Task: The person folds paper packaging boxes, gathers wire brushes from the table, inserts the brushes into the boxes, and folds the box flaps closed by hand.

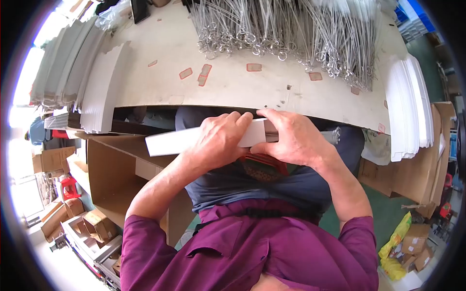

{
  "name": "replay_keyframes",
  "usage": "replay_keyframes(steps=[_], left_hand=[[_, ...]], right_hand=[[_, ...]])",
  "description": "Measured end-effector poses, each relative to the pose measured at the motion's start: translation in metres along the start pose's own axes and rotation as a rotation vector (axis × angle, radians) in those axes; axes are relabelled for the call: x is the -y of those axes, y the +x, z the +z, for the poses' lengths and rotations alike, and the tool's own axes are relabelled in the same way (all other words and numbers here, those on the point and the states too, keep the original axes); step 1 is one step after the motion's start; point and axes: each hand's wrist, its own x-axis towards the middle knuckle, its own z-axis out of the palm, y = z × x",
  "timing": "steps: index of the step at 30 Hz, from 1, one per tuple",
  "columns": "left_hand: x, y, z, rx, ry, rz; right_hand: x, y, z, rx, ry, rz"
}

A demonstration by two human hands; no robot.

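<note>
By the counter's (160, 92) near edge, left hand (221, 133) clasps white carton (170, 142), right hand (298, 138) grips metal rods (334, 136), apparently part-inserted, ends protruding.

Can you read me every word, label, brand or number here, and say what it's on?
No text can be read.
Red-edged stickers on the table: any print is too small or blurred.
Yellow bag: too blurred.
Held white box: no print on the sides in view.

A slim white box (171, 142) lies crosswise, slightly tilted, grey metal rods (333, 136) protruding from its right end
</note>
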Motion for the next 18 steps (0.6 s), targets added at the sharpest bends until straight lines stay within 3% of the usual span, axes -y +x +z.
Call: replay_keyframes(steps=[1,3,5,6,8,9,11,14,18], left_hand=[[0.004,0.0,0.008,-0.11,-0.032,0.05],[0.009,-0.003,0.011,-0.109,-0.061,0.051],[0.013,-0.009,0.01,-0.111,-0.088,0.04],[0.014,-0.011,0.009,-0.127,-0.095,0.007],[0.015,-0.013,0.008,-0.148,-0.104,-0.026],[0.015,-0.014,0.008,-0.141,-0.113,-0.032],[0.013,-0.013,0.012,-0.132,-0.127,-0.035],[0.002,-0.009,0.026,-0.088,-0.094,-0.055],[-0.004,-0.01,0.03,-0.128,-0.077,-0.075]], right_hand=[[-0.001,-0.002,-0.003,-0.064,-0.073,-0.048],[0.0,-0.005,-0.012,-0.118,-0.145,-0.1],[0.001,-0.016,-0.035,-0.454,-0.443,-0.291],[-0.002,-0.021,-0.044,-0.526,-0.565,-0.241],[-0.032,-0.03,-0.042,-0.674,-0.461,-0.072],[-0.037,-0.032,-0.034,-0.67,-0.464,-0.074],[-0.047,-0.039,-0.017,-0.544,-0.089,0.27],[-0.038,-0.029,0.016,-0.583,-0.018,0.05],[-0.022,-0.019,0.035,-0.558,0.072,-0.02]])
